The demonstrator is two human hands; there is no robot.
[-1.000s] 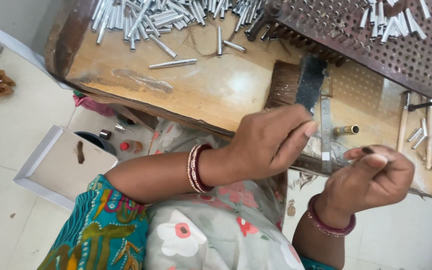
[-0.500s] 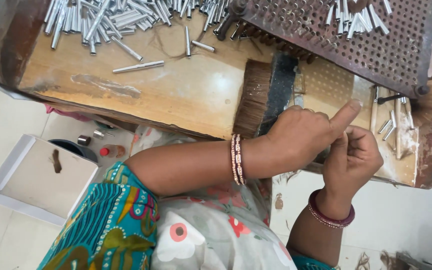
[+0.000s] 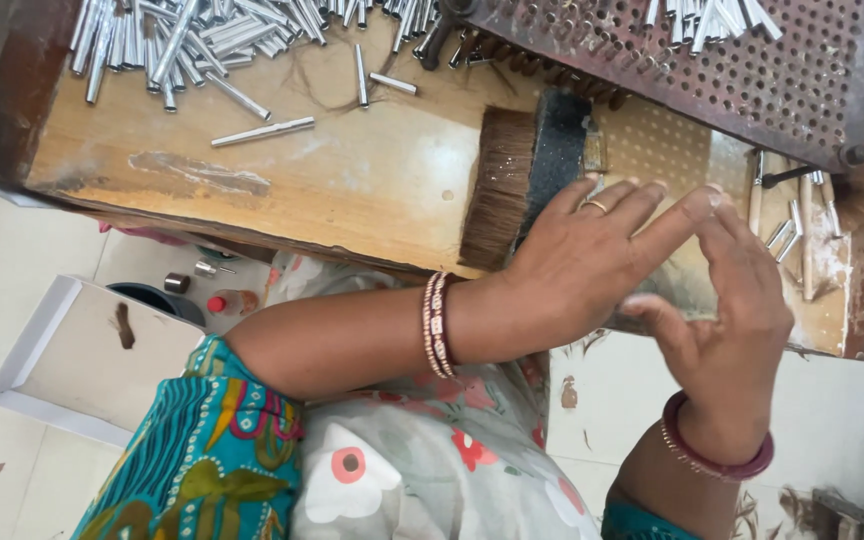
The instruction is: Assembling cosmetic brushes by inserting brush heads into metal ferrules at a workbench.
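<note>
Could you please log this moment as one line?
left hand: flat on perforated plate | right hand: open, beside it | brush: lying left | metal tubes: heaped on wooden bench

Wooden bench (image 3: 372,190): metal tubes (image 3: 182,45), brush (image 3: 527,180), perforated plate (image 3: 672,70).

Left hand (image 3: 592,265): a thin ring on one finger, stacked slim bangles (image 3: 437,325) in pink and gold at the wrist. Right hand (image 3: 727,305): single maroon bangle (image 3: 717,460). Clothing: teal patterned sleeve (image 3: 192,460), grey floral cloth (image 3: 432,470).
</note>
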